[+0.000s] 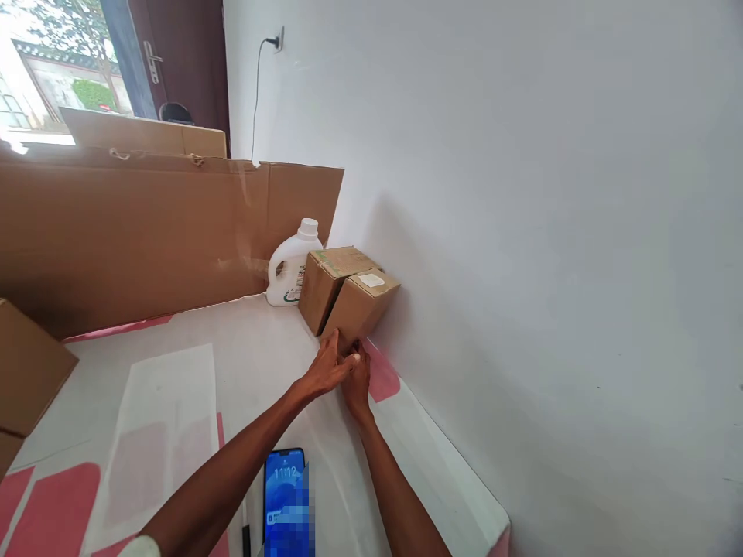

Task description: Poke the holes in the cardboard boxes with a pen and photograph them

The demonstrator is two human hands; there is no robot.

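A small brown cardboard box [358, 303] with a white label on top stands near the wall. Against its near face, low down, my left hand [330, 370] rests with the index finger stretched up and the thumb pointing right. Close beside it, my right hand [356, 379] has its fingers curled at the box's lower edge; what they hold, if anything, is hidden. Directly behind is a second cardboard box [318, 292], with a narrow gap between the two. A white jug [293, 267] with a handle and cap stands behind them to the left.
A tall cardboard panel [145, 240] spans the far side of the white-and-pink table surface [261, 356]. The wall [522, 271] bounds the right. A phone [284, 495] and a pen [246, 534] lie near me. Another carton [32, 371] stands left.
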